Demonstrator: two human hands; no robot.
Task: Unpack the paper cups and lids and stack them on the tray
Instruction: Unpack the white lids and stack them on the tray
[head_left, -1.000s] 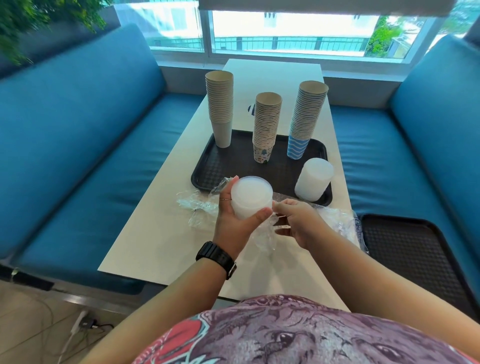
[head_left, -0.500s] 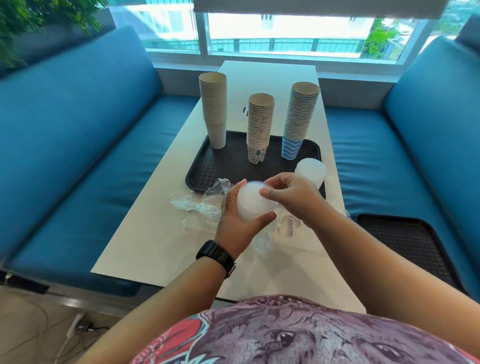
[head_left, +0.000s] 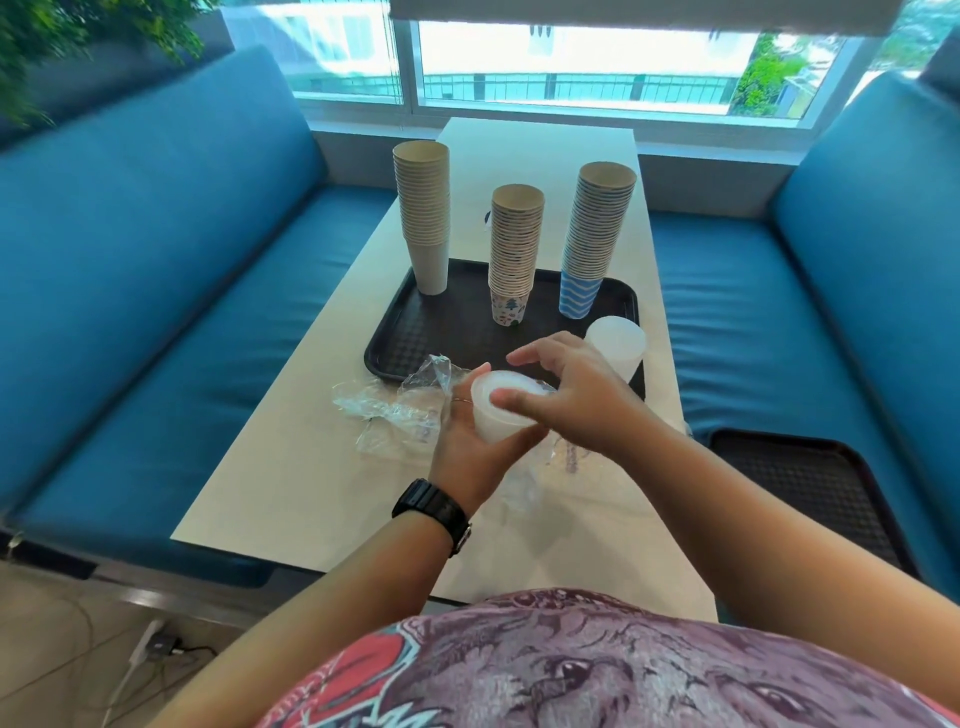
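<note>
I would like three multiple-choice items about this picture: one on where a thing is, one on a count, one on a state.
1. Where does the blue striped cup stack stand?
A. on the black tray's right side
B. on the bench
C. on the floor

2. How many cup stacks stand on the black tray?
A. two
B. three
C. five

3. What is the left hand doing?
A. lying flat on the table
B. gripping a stack of white lids
C. touching the watch

Answers:
1. A, it stands to the right of the plain stack and the patterned stack.
2. B, three columns are upright there.
3. B, its fingers curl round the stack of white lids, while the right hand reaches over the top.
</note>
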